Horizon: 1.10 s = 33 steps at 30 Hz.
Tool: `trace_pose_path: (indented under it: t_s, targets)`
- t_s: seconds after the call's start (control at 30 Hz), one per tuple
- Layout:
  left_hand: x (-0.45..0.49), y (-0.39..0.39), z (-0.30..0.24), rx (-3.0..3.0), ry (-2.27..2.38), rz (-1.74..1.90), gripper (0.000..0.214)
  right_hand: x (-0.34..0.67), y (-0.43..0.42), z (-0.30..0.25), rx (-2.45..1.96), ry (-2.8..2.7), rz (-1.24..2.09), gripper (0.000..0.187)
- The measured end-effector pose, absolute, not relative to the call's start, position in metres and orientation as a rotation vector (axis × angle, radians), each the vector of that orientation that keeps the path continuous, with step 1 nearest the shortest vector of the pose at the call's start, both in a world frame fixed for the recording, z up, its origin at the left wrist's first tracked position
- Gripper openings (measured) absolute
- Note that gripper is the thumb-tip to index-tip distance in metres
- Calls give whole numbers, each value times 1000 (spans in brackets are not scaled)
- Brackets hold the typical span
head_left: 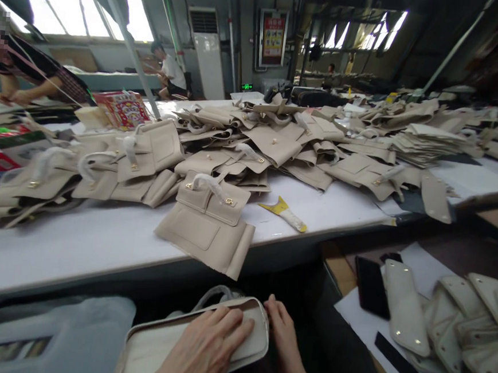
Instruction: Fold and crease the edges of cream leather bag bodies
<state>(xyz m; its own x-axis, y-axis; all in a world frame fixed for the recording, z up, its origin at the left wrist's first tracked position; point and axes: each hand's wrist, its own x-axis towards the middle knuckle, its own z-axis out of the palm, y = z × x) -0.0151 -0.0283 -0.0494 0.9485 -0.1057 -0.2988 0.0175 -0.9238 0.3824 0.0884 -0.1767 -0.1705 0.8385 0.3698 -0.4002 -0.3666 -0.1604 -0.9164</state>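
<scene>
A cream handbag [154, 340] with a piped edge and a grey wrapped handle [215, 293] lies tilted at the bottom centre, its flat panel facing up. My left hand [210, 344] rests across that panel, fingers close together and bent, pressing on the bag near its right end. At the rounded right end, my right hand [283, 333] holds the rim, its fingertips at the edge. The bag's underside and part of the left thumb are hidden. Just beyond the bag, a beige unfinished bag piece [194, 228] with a handle overhangs the white table's edge.
Heaped beige bag pieces [273, 142] cover much of the white table [98, 243]. A yellow-and-white tool [287, 213] lies there. On the right are a dark phone [370, 288] and stacked cream panels [449, 317] with metal studs. A translucent plastic bin [91, 323] stands left. Other people sit farther back.
</scene>
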Motion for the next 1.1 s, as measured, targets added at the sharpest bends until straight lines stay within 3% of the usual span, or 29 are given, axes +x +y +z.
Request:
trace_pose_path:
  t_s: [0.27, 0.9, 1.1]
  targets:
    - [-12, -29, -51, 2783, -151, -347, 31, 80, -197, -75, -2000, -574, 684, 29]
    - [6, -5, -51, 2759, -418, -117, 16, 64, -169, -75, -2571, -702, 508, 32]
    - [48, 10, -58, 2509, -354, -123, 25, 62, -172, -74, -2660, -709, 493, 33]
